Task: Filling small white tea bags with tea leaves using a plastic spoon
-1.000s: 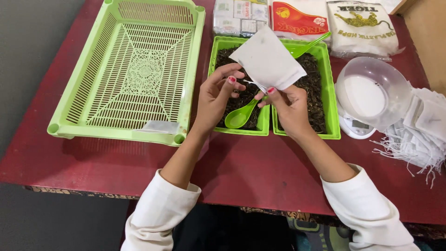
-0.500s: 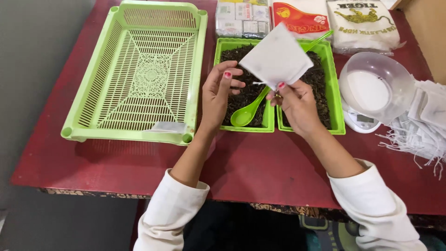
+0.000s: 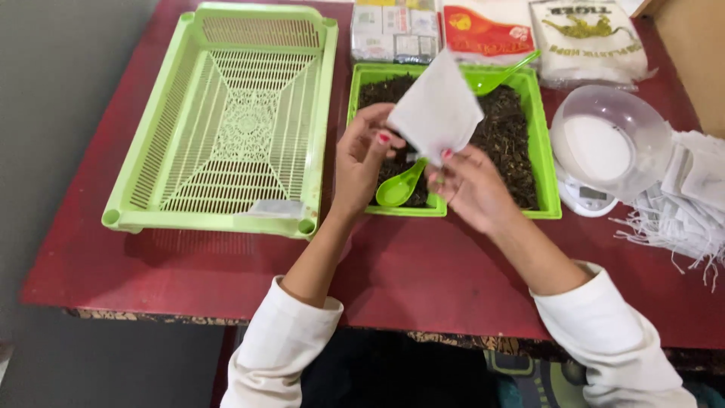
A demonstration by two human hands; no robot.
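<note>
We see a white sachet (image 3: pixel 436 113) above two lime-green trays of dark brown, nearly black loose leaves (image 3: pixel 513 143). Left of those trays sits a paler green slatted basket (image 3: pixel 226 128) with a lacy centre pattern. In front of the leaves lies a bright green spoon (image 3: pixel 398 190). The table (image 3: pixel 423 272) is deep red; fingernails look red, perhaps pink.

A small home packing station, not a factory: one dark red wooden table (image 3: pixel 423 279) carrying, at twelve o'clock, green plastic trays of loose dark tea leaves (image 3: pixel 513 143); at two o'clock a small white digital scale (image 3: pixel 585 198); at three o'clock stacked white stringed filter bags (image 3: pixel 691 204).
</note>
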